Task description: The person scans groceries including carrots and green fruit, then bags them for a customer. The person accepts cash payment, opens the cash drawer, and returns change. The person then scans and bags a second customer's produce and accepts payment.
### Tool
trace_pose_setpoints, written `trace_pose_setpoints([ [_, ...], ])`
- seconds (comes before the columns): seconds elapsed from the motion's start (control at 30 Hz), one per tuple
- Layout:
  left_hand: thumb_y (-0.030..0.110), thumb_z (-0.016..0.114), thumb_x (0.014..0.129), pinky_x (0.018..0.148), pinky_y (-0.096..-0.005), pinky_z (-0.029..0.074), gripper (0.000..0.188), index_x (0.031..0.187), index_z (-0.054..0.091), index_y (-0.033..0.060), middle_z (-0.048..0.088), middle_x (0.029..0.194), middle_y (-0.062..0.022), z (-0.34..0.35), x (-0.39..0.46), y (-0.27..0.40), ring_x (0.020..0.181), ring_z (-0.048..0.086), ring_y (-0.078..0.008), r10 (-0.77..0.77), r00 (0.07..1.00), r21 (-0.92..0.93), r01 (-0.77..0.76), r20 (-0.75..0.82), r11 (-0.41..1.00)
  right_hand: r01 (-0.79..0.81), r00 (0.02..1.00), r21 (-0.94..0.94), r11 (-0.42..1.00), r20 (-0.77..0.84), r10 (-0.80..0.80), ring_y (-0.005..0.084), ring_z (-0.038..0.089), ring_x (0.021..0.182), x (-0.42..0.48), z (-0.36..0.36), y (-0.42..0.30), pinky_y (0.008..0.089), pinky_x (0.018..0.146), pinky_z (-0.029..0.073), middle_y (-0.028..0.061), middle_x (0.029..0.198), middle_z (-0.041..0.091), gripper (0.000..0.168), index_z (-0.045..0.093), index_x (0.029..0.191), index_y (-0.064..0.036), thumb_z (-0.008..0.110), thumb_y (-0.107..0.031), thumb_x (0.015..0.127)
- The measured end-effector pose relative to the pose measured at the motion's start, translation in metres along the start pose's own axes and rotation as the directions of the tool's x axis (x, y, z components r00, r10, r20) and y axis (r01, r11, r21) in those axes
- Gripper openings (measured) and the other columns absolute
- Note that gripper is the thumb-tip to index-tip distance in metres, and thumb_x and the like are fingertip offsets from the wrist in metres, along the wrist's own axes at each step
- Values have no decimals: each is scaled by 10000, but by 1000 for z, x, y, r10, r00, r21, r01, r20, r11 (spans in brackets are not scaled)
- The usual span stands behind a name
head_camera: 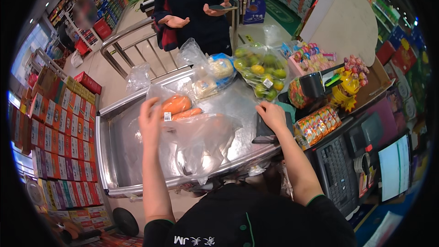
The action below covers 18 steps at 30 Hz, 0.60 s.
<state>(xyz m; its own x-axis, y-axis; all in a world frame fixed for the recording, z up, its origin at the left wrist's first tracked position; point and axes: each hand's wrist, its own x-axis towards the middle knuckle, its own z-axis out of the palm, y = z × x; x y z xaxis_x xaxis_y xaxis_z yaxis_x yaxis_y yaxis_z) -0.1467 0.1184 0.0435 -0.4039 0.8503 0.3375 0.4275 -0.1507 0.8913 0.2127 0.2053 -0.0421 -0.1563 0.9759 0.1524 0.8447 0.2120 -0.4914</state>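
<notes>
My left hand (150, 111) is raised beside a clear plastic bag of carrots (176, 105) that bears a barcode label; its fingers are apart and I see nothing held. My right hand (272, 116) rests on the edge of a dark flat device (264, 130), its grip on it unclear. Between my arms an empty-looking translucent plastic bag (209, 140) lies crumpled on the metal checkout counter (127, 157). Beyond the carrots is a bag with pale, round produce (219, 67). A bag of green and yellow citrus fruit (262, 70) stands to its right.
A person (195, 13) with a phone (221, 8) faces me across a metal railing (137, 29). Stacked boxes (65, 133) stand left. At right are candy packs (317, 125), a yellow candy holder (346, 87), a keyboard (337, 175) and a monitor (394, 168).
</notes>
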Motion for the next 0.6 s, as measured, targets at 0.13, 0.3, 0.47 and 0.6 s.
trace_pose_setpoints([
  [0.13,228,640,793,981,-392,369,400,1150,566,61,554,1187,-118,69,2,53,1125,496,-303,142,863,343,-337,485,877,-27,999,-19,999,21,27,320,616,712,0,-1,-1,425,670,461,125,733,655,271,662,792,-71,582,-325,838],
  [0.3,291,636,788,959,-481,371,546,1286,473,139,522,1218,-125,132,-36,2,1134,486,-334,-195,661,653,-569,725,500,-36,996,55,998,80,32,309,618,764,1,-7,-7,416,741,451,115,794,659,265,663,843,-75,598,-331,827],
  [0.47,135,537,798,718,-443,469,523,1313,455,175,529,991,-107,127,-98,-55,867,563,-284,69,808,692,-541,585,479,192,954,172,966,198,-225,291,496,1090,-9,-23,14,422,917,365,122,1201,529,499,554,1165,-137,672,-389,752],
  [0.6,83,513,773,639,-377,467,497,1266,496,147,529,919,-98,107,-108,-63,803,564,-253,103,778,651,-583,620,486,376,845,-54,925,430,-318,328,309,1289,-36,-57,12,494,1039,232,124,1422,313,881,349,1382,-247,772,-410,627],
])
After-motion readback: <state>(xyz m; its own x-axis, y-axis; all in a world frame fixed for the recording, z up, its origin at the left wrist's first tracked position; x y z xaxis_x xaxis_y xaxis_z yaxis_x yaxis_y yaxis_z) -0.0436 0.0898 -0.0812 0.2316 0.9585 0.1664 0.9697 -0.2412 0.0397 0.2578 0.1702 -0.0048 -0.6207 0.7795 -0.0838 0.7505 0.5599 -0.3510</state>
